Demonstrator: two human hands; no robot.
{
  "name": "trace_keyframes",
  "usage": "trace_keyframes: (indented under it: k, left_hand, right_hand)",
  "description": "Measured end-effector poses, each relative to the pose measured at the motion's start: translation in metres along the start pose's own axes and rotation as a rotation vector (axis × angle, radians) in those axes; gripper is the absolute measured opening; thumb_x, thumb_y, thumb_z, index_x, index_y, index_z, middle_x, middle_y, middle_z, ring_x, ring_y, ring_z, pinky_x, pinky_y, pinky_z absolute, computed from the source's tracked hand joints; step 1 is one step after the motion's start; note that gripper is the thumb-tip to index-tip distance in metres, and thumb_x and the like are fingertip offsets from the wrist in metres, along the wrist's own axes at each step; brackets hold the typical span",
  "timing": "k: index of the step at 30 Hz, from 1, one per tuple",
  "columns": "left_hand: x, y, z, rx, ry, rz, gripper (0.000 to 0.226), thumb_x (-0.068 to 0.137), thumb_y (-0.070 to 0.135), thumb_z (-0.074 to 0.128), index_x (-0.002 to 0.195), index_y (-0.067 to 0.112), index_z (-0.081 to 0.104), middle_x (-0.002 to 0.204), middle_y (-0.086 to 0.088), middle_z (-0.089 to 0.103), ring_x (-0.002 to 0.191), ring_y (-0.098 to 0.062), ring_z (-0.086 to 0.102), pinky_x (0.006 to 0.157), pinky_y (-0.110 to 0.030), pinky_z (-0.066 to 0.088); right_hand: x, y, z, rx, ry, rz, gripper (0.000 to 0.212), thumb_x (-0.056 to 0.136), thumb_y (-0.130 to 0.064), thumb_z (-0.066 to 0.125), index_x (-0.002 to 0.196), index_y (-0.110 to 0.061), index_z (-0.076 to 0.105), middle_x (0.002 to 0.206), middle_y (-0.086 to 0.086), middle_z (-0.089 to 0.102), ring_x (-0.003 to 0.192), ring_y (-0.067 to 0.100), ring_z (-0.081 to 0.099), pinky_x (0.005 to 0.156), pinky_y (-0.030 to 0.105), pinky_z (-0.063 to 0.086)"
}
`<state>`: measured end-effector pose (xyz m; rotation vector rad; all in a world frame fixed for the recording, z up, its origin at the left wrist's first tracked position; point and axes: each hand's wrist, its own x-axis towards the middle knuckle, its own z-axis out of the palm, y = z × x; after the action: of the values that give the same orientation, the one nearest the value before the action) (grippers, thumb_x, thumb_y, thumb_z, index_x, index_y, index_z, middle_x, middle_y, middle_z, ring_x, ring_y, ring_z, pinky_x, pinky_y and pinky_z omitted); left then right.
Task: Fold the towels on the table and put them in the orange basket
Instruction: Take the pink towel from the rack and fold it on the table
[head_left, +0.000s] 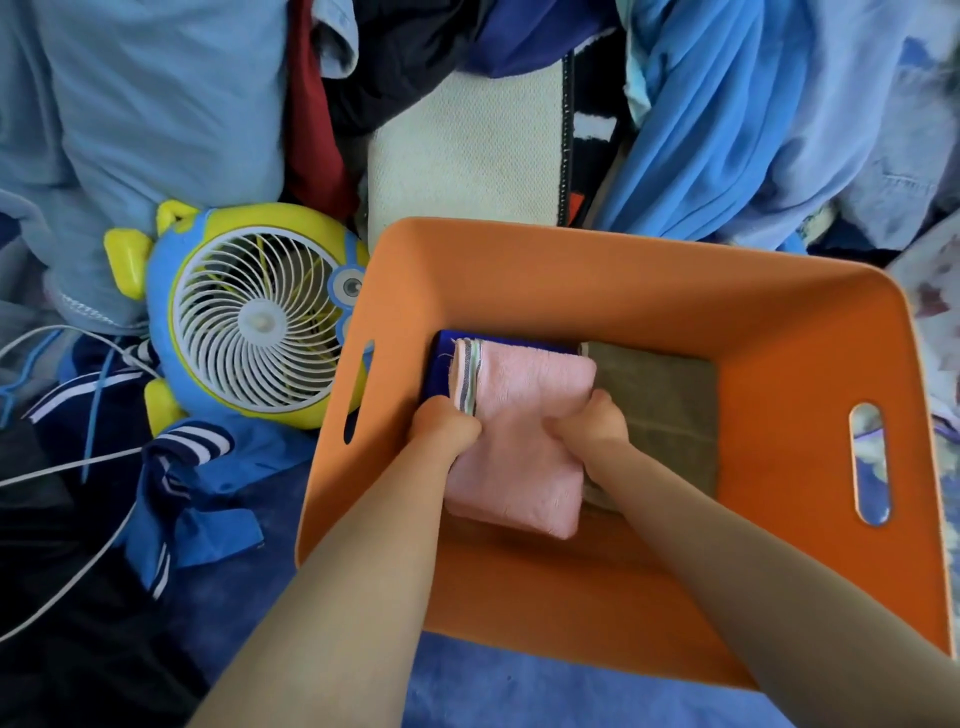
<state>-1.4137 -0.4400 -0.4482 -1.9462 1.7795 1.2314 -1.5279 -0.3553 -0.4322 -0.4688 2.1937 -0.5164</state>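
Note:
A folded pink towel (524, 415) with a striped edge lies inside the orange basket (597, 280), on top of a dark blue towel (439, 369). An olive-grey folded towel (660, 395) lies beside it on the right of the basket floor. Both my arms reach down into the basket. My left hand (441, 423) grips the pink towel's left edge near the stripes. My right hand (595, 421) holds its right edge, fingers curled under and hidden by the towel.
A blue and yellow toy-shaped fan (249, 317) stands left of the basket. Piles of blue, red and dark clothes surround it, a cream mat (462, 156) behind. White cables (78, 457) trail at the left. A blue cloth covers the surface below.

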Motion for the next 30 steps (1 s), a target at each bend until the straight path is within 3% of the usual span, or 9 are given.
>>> trace_keyframes:
  k: [6, 10, 14, 16, 18, 20, 21, 25, 30]
  left_hand:
    - [-0.014, 0.006, -0.022, -0.287, 0.154, 0.112, 0.018, 0.083, 0.017, 0.053, 0.091, 0.003, 0.06, 0.065, -0.001, 0.051, 0.055, -0.015, 0.046, 0.045, -0.023, 0.03]
    - [-0.015, 0.012, -0.025, -0.253, 0.287, 0.185, 0.016, 0.085, 0.017, 0.051, 0.092, 0.005, 0.059, 0.092, -0.014, 0.064, 0.077, -0.031, 0.058, 0.058, -0.025, 0.039]
    - [-0.012, 0.014, -0.009, 0.165, 0.363, 0.154, 0.045, 0.087, 0.011, 0.052, 0.129, 0.004, 0.04, 0.131, -0.015, 0.048, 0.12, -0.032, 0.048, 0.09, -0.038, 0.044]
    - [-0.015, 0.005, -0.002, 0.442, 0.489, 0.357, 0.057, 0.086, 0.006, 0.049, 0.139, 0.008, 0.032, 0.141, -0.011, 0.04, 0.127, -0.026, 0.043, 0.094, -0.034, 0.043]
    - [-0.011, -0.003, 0.001, 0.702, 0.639, 0.673, 0.044, 0.071, 0.01, 0.054, 0.114, 0.014, 0.064, 0.121, -0.003, 0.063, 0.111, -0.016, 0.06, 0.081, -0.025, 0.051]
    - [-0.011, -0.007, -0.002, 0.899, 0.549, 0.76, 0.034, 0.068, 0.016, 0.051, 0.093, 0.017, 0.075, 0.105, 0.002, 0.071, 0.101, -0.008, 0.066, 0.08, -0.019, 0.052]
    - [-0.007, -0.009, -0.003, 0.908, 0.47, 0.717, 0.04, 0.077, 0.015, 0.046, 0.11, 0.015, 0.068, 0.121, -0.001, 0.064, 0.115, -0.009, 0.058, 0.093, -0.02, 0.045]
    - [0.013, -0.008, 0.002, 0.905, 0.137, 0.557, 0.054, 0.097, 0.011, 0.026, 0.147, 0.008, 0.006, 0.157, -0.005, 0.002, 0.145, -0.02, 0.006, 0.117, -0.032, 0.009]
    - [-0.002, 0.003, -0.008, 0.928, 0.155, 0.571, 0.056, 0.094, 0.007, 0.033, 0.146, 0.007, 0.012, 0.156, -0.008, 0.006, 0.144, -0.022, 0.007, 0.116, -0.033, 0.012]
  right_hand:
    - [0.0, -0.002, -0.001, 0.302, 0.025, -0.061, 0.048, 0.078, -0.01, 0.062, 0.122, -0.005, 0.042, 0.097, 0.006, 0.052, 0.083, 0.021, 0.051, 0.057, 0.026, 0.041]
    - [0.006, -0.017, 0.007, 0.289, 0.059, -0.141, 0.039, 0.08, -0.011, 0.058, 0.115, -0.006, 0.042, 0.081, -0.002, 0.049, 0.072, 0.016, 0.049, 0.052, 0.026, 0.039]
    - [0.01, -0.024, 0.014, -0.087, 0.13, -0.076, 0.071, 0.083, -0.022, 0.057, 0.14, -0.007, 0.017, 0.131, 0.015, 0.037, 0.113, 0.031, 0.045, 0.082, 0.038, 0.044]
    - [0.009, -0.017, 0.02, -0.384, 0.274, -0.2, 0.07, 0.086, -0.028, 0.055, 0.141, -0.009, 0.016, 0.136, 0.015, 0.029, 0.121, 0.031, 0.035, 0.088, 0.04, 0.041]
    - [0.009, -0.01, 0.025, -0.551, 0.346, -0.426, 0.046, 0.09, -0.022, 0.046, 0.132, -0.008, 0.033, 0.138, 0.014, 0.031, 0.123, 0.031, 0.033, 0.091, 0.041, 0.035]
    - [0.013, -0.005, 0.028, -0.638, 0.267, -0.571, 0.032, 0.094, -0.014, 0.034, 0.122, -0.004, 0.045, 0.139, 0.013, 0.032, 0.126, 0.028, 0.03, 0.097, 0.041, 0.029]
    - [0.017, -0.003, 0.028, -0.659, 0.198, -0.594, 0.033, 0.095, -0.012, 0.03, 0.123, -0.004, 0.045, 0.141, 0.011, 0.031, 0.13, 0.027, 0.026, 0.101, 0.04, 0.027]
    - [0.023, 0.002, 0.025, -0.644, 0.0, -0.551, 0.047, 0.098, -0.017, 0.026, 0.143, -0.008, 0.017, 0.15, 0.005, 0.011, 0.14, 0.024, 0.004, 0.114, 0.039, 0.016]
    - [0.011, -0.001, 0.013, -0.787, -0.079, -0.526, 0.054, 0.099, -0.027, 0.026, 0.146, -0.01, 0.007, 0.155, 0.003, -0.004, 0.143, 0.023, -0.008, 0.117, 0.039, 0.01]
